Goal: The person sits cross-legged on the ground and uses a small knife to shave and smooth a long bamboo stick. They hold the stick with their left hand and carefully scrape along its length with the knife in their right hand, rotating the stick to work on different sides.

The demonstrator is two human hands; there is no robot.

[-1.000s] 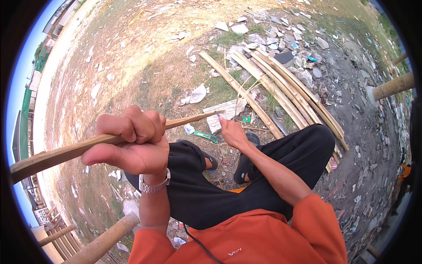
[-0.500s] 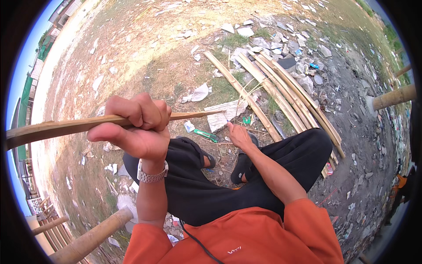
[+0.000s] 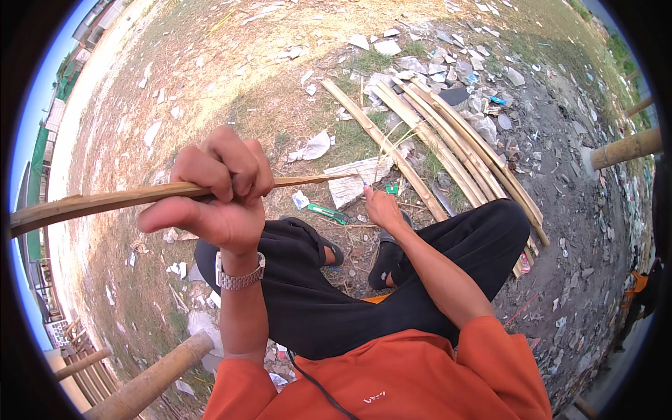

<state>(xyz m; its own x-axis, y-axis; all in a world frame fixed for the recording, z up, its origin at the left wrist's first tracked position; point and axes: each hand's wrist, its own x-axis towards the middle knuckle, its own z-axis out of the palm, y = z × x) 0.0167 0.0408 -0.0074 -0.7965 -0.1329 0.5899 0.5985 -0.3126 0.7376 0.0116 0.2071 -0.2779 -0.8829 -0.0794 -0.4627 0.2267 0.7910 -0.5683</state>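
Up close to the camera, the left hand (image 3: 220,192) is raised with its fingers (image 3: 227,164) curled tight around a thin split bamboo strip (image 3: 105,201), the thumb stretched out underneath it. That strip runs level, from the far left edge across the fist to a thin tip above the person's knees. A metal wristwatch (image 3: 240,275) sits on the wrist just below the hand.

Lower down, past the strip's tip, the right hand (image 3: 381,208) reaches to the ground beside the person's dark sandal (image 3: 387,255); whether its fingers are spread or pinching something cannot be told. Just left of that hand, below the strip's tip, a green-handled tool (image 3: 327,213) lies on the dirt, with a pale flat scrap of board (image 3: 355,180) touching the ground behind it.

Beyond the strip's tip, to the right, a bundle of long bamboo poles (image 3: 448,136) lies slanting across the littered ground (image 3: 210,77). The person sits in black trousers (image 3: 448,259) and an orange shirt (image 3: 392,381).
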